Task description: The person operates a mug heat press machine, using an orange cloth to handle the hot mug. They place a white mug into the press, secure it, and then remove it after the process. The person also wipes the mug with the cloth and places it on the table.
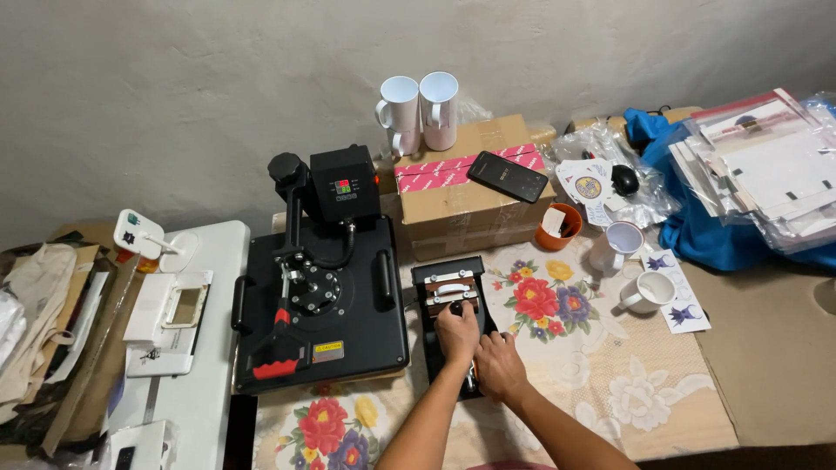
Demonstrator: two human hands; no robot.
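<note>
- The small black press [453, 300] lies just below the middle of the frame on the flowered tablecloth [627, 383], its long axis running from the upper part of the frame down toward the person, a little slanted to the right at its near end.
- The left hand [456, 333] rests on top of this small press, about halfway along it, fingers curled down over a dark knob or handle there (whether it is truly clenched on it I cannot tell, since the back of the hand hides the fingertips).
- The right hand [498, 365] sits lower and to the right, touching the near end of the small press beside the left hand; its fingers fold under and out of sight, so its grasp cannot be told either.
- So the press reaches away from both hands toward the upper frame, with its white bars [451, 289] just beyond the left knuckles; the left hand is the nearer one to those bars.
- Just left of it, nearly touching, stands the big flat heat press [324, 296] with a red-tipped lever.
- Right of centre stand two white mugs [634, 265], well apart from the hands, and a cardboard box [461, 187] with a phone [507, 177] sits behind the press.
</note>
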